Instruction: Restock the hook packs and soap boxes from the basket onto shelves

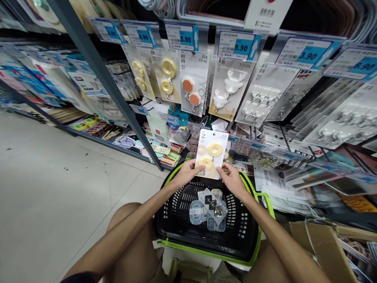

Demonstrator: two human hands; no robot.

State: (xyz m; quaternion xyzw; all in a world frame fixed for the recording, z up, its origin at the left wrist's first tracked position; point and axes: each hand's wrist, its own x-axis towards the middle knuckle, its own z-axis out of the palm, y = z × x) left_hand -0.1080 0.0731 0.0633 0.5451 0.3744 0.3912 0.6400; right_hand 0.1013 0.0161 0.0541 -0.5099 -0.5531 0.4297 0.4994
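A card pack of yellow round wall hooks (211, 155) is held upright between my two hands, above the far rim of a black shopping basket (182, 237) with green edges. My left hand (188, 172) pinches its lower left edge, thumb on the front. At the lower right edge, my right hand (231, 177) grips it the same way. Inside the basket lie a pack with dark hooks (212, 204), a light blue plastic box (196, 212) and another bluish container (216, 225) partly under the pack.
Hook packs hang in front, including yellow ones (167, 76), orange ones (191, 90) and white ones (228, 88), below price tags (240, 47). A dark shelf post (112, 86) slants at left. Tiled floor (73, 188) lies left, a cardboard box (321, 247) at lower right.
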